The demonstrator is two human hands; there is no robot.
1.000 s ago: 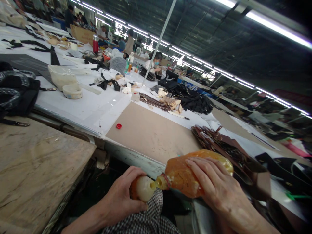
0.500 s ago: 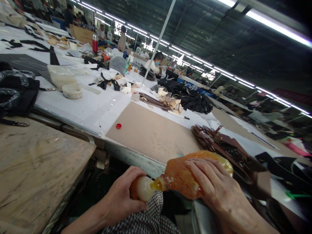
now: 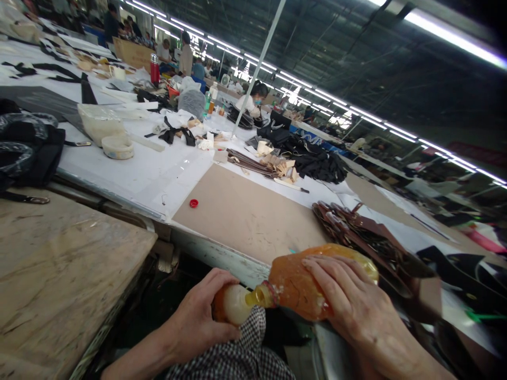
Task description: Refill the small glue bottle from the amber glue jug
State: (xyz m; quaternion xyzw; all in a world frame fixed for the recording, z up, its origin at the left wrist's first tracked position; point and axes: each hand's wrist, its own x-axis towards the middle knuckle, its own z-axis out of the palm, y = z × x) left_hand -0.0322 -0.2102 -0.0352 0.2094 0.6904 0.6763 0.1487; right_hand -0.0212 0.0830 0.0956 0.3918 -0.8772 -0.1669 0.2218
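White-covered worktable point(image 3: 119, 182) | tan card sheet point(image 3: 245, 219) | red bottle cap point(image 3: 194, 203) on card | brown straps point(image 3: 348, 224), probably leather

The bottom edge cuts off the right forearm point(image 3: 412, 359).

A long factory hall stretches away under a dark ceiling point(image 3: 317, 58) of steel trusses, lit by rows of fluorescent tube lights point(image 3: 447, 26). A long workbench point(image 3: 130, 184) covered in white runs through it, with a beige board point(image 3: 241, 216) laid on top and a white pole point(image 3: 259, 66) rising from it. A scuffed wooden table point(image 3: 67, 253) stands alongside at the near end. Further workbenches point(image 3: 396, 182) line the right side, and a seated co-worker point(image 3: 253, 103) works farther down.
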